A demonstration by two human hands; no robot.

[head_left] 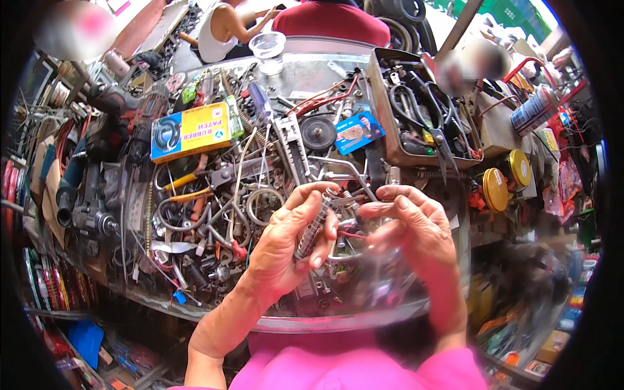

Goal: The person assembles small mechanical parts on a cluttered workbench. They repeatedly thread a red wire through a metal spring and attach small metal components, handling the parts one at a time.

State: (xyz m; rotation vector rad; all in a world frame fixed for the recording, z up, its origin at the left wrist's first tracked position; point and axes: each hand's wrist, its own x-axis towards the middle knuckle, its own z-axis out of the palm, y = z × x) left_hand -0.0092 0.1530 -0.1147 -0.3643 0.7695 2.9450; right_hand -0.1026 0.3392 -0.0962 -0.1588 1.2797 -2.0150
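My left hand (289, 240) is closed around a ridged metal piece that looks like a coil spring (314, 227), held slanting with its upper end by the thumb and forefinger. To its right, my right hand (419, 224) has its thumb and forefinger pinched together. A small metal cylinder (394, 175) shows just above those fingertips, apparently in their grip. The lower fingers of that hand are slightly smeared by motion. Both hands are above a glass-topped table (305, 325) strewn with bolts, rings and loose metal parts.
A yellow and blue cardboard box (192, 132) lies at the left, near cordless drills (130, 107). A metal toolbox (383, 110) with scissors and cables stands at the back right. A blue card (359, 133), a black wheel (318, 133) and a clear plastic tub (267, 49) lie farther back. People sit beyond the table.
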